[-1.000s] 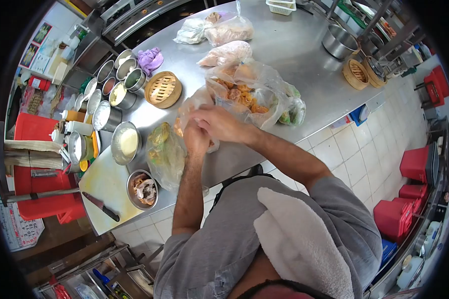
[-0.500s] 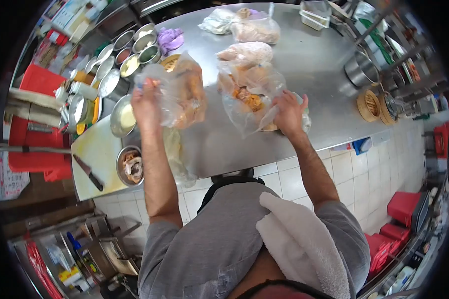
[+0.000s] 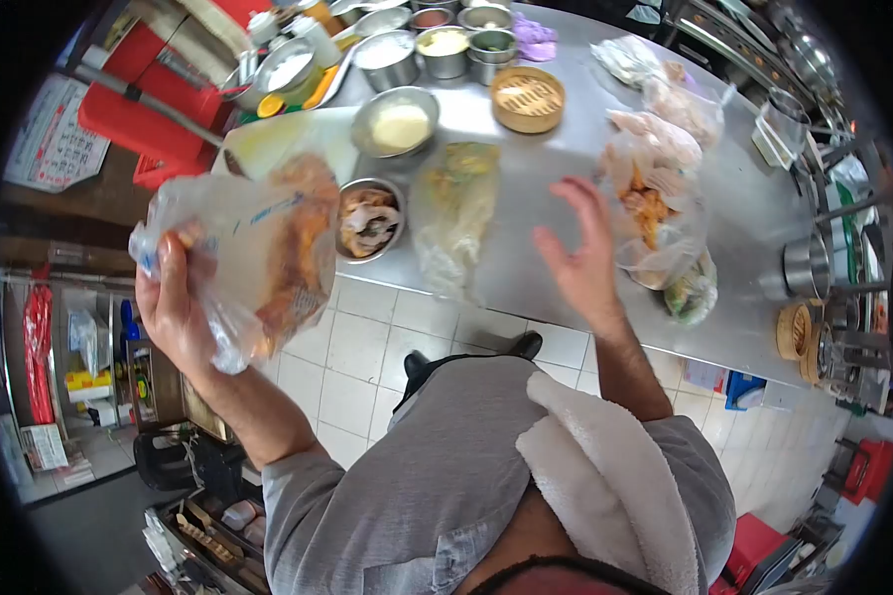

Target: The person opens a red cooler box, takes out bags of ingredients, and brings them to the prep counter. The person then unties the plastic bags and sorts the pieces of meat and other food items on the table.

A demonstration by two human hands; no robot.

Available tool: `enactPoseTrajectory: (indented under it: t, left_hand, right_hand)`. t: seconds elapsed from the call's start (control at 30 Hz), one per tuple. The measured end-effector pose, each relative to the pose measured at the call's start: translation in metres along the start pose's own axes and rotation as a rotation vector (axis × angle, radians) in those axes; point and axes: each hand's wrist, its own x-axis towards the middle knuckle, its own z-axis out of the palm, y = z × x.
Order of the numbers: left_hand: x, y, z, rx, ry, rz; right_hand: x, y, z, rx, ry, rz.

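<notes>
My left hand (image 3: 174, 302) grips the gathered top of a clear plastic bag (image 3: 258, 238) with orange-brown food inside, perhaps marinated meat. The bag is up in the air, left of the table's front edge. My right hand (image 3: 587, 248) is above the steel table with fingers apart, holding nothing. Just right of it lies an open plastic bag of orange meat pieces (image 3: 649, 210). Between my hands a plastic bag with yellow-green contents (image 3: 458, 213) lies flat. Beside that stands a metal bowl of meat (image 3: 369, 220).
A bowl of pale yellow stuff (image 3: 397, 121) and a round bamboo steamer (image 3: 528, 99) stand further back. Several metal pots (image 3: 385, 59) line the far left. More bags (image 3: 680, 104) lie at the right. A cutting board (image 3: 298, 139) covers the left corner.
My left hand has carried the bag left, off over the table's left side. My right hand has let go of the open bag and drawn away. The view has turned left.
</notes>
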Motion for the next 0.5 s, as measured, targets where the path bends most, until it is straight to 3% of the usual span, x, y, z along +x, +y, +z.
enactPoseTrajectory:
  t: [0.07, 0.13, 0.3, 0.37, 0.4, 0.5]
  left_hand:
    - [0.0, -0.007, -0.057, 0.03, 0.046, -0.009]
    - [0.002, -0.015, -0.116, 0.031, 0.109, -0.037]
    - [0.009, -0.04, -0.249, 0.147, 0.115, -0.142]
    - [0.019, -0.05, -0.289, 0.118, 0.142, -0.2]
    - [0.036, -0.061, -0.33, 0.132, 0.155, -0.168]
    - [0.065, -0.086, -0.365, 0.135, 0.222, -0.17]
  right_hand:
    - [-0.006, -0.026, 0.05, 0.068, -0.071, -0.031]
    - [-0.014, -0.051, 0.107, 0.246, -0.298, -0.037]
    - [-0.034, -0.116, 0.25, 0.319, -0.498, -0.129]
    - [-0.035, -0.15, 0.305, 0.374, -0.609, -0.006]
    - [-0.033, -0.179, 0.359, 0.378, -0.745, -0.095]
    - [-0.02, -0.232, 0.426, 0.317, -0.916, -0.251]
